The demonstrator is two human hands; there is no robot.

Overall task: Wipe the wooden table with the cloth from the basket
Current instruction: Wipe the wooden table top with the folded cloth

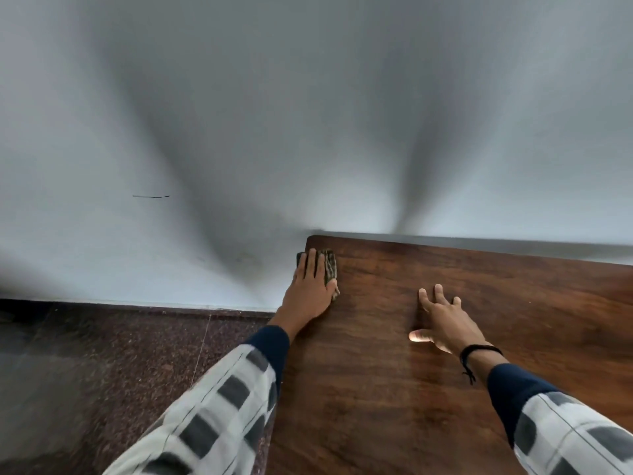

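Observation:
The dark wooden table (462,354) fills the lower right of the head view. My left hand (310,287) lies flat with straight fingers on a dark checked cloth (330,270), pressing it onto the table's far left corner. Most of the cloth is hidden under the hand. My right hand (445,323) rests on the tabletop to the right, fingers spread and straight, holding nothing. The basket is out of view.
A plain white wall (308,132) rises directly behind the table's far edge. To the left of the table lies a dark speckled stone floor (120,371). The table's left edge runs down from the corner by my left hand.

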